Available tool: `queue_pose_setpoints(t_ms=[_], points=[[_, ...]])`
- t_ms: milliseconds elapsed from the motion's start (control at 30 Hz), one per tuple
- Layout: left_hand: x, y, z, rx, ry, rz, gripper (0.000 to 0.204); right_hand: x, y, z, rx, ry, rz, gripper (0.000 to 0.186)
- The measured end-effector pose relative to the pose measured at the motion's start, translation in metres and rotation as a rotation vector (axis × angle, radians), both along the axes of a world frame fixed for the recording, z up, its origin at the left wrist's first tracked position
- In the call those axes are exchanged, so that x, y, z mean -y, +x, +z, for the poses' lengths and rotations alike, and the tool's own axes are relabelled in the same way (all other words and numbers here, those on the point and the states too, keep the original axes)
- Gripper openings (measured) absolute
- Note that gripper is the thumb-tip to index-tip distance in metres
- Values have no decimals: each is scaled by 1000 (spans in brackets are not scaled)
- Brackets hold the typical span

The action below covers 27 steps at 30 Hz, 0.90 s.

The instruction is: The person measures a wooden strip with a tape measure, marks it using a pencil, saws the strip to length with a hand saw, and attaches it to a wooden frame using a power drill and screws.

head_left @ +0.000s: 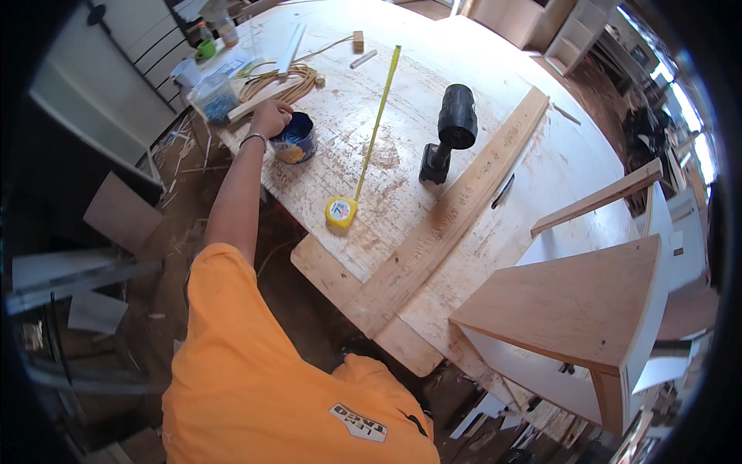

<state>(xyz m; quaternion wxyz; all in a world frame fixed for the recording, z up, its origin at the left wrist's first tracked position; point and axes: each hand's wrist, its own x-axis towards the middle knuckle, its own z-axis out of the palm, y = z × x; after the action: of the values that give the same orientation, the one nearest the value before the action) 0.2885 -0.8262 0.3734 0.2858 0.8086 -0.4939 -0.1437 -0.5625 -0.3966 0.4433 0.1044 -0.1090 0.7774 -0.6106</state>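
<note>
My left hand reaches out over the table's left edge. Its fingers curl together at the rim of a dark blue tin can; whatever they hold is hidden. Beside the hand lies a pale wood strip, in front of a coil of tan cord or hose. To the right, a yellow tape measure has its blade drawn out across the table. Farther right a black cordless drill stands upright. My right hand is out of view.
A long wooden board crosses the white worktable, with a thin black tool beside it. A wood-and-white panel assembly stands at right. A clear tub sits at the far left edge. Offcuts litter the floor.
</note>
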Motion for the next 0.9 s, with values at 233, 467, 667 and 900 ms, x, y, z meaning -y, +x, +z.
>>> queue_pose_setpoints(t_ms=[233, 467, 667, 900], points=[[84, 15, -75, 537, 486, -332, 22, -99, 75, 44, 63, 27, -301, 16], [119, 130, -162, 641, 238, -375, 28, -112, 122, 78, 90, -64, -266, 19], [114, 132, -108, 776, 440, -463, 18, -150, 120, 62, 105, -201, -201, 31], [-109, -187, 120, -648, -171, -472, 24, -185, 85, 54, 63, -346, 216, 42]])
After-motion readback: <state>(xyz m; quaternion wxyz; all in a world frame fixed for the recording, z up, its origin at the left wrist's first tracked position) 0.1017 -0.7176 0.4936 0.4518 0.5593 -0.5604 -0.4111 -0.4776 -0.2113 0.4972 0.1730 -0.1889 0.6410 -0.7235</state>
